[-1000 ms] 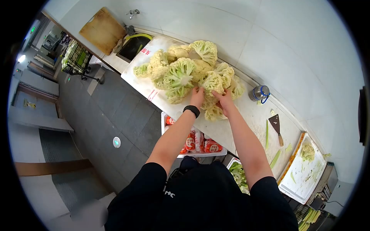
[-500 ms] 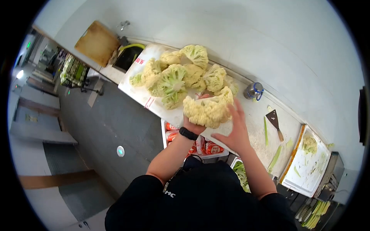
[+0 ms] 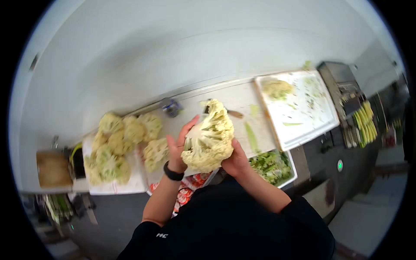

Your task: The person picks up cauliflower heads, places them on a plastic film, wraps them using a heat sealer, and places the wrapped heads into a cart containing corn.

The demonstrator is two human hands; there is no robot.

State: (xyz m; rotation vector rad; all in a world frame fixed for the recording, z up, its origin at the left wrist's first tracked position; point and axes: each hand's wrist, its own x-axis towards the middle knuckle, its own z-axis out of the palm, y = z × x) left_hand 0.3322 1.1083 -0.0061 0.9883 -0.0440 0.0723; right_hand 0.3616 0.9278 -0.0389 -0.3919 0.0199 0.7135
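Cream-white cauliflower [image 3: 212,145], left of the tray [image 3: 312,125], now shows its stem side; the right hand [image 3: 236,160] no longer stands off, so it and the left hand [image 3: 177,151] both grasp the head, apart from the pile [image 3: 112,164] farther left of the tray; the cauliflower lies between them, left fingers spread along the stem side, right fingers, partly hidden, holding its tray-facing edge.

This person's rocking a black top [image 3: 242,229] with short sleeves [image 3: 301,212], both forearms [image 3: 264,190] going bare, and some small white lettering [image 3: 162,235] is showing on the front's left side. A wide black band [image 3: 173,172] is circling the left wrist [image 3: 176,165].
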